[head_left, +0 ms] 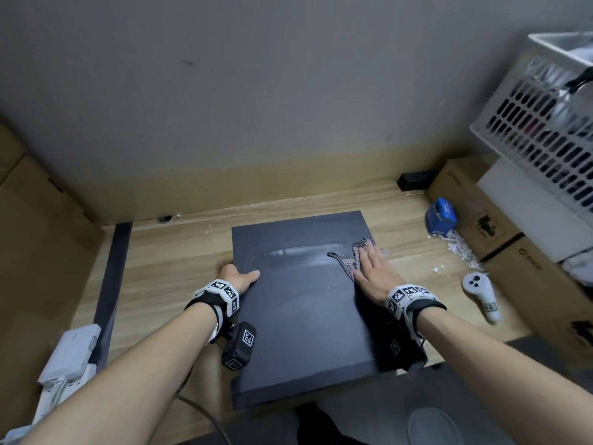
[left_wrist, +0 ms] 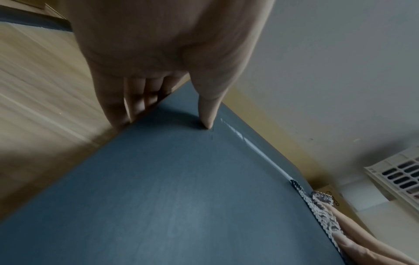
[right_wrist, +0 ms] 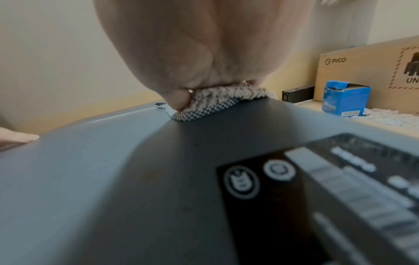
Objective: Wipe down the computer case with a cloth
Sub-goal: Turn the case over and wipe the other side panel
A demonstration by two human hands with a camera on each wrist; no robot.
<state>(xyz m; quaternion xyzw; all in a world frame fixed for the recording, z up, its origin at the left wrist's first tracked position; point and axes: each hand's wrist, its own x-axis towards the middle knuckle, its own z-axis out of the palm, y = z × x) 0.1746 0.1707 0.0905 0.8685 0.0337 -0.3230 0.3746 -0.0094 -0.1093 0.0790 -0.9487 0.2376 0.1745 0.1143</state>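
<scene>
Computer case [head_left: 298, 303] lay flat on its side on the wooden tabletop [head_left: 167, 261], near edge overhanging toward the person. Progress looked early: one pale horizontal wipe streak [head_left: 298, 253] crossed the upper part of the top panel, running from near the left hand over to the cloth. The rest of the panel, mid and near sections, showed no streaks, so most of that face probably remained, plus the side faces. The right-side strip with the sticker [right_wrist: 260, 181] appeared untouched too. Right hand [head_left: 373, 271] lay flat, fingers extended and together, palm pressing the checkered cloth [head_left: 351, 256] onto the panel near its right edge; in the right wrist view the thumb was tucked against the cloth's fluffy side, more pressing than grasping. Left hand [head_left: 239, 277] braced the case at its left edge: thumb on the top face, the other fingers [left_wrist: 136, 100] curled down over the side, gripping it steady. Nearby, clear of the work: a blue box [head_left: 441, 216], paper scraps, a white controller [head_left: 481, 295], cardboard boxes and a basket on the right.
</scene>
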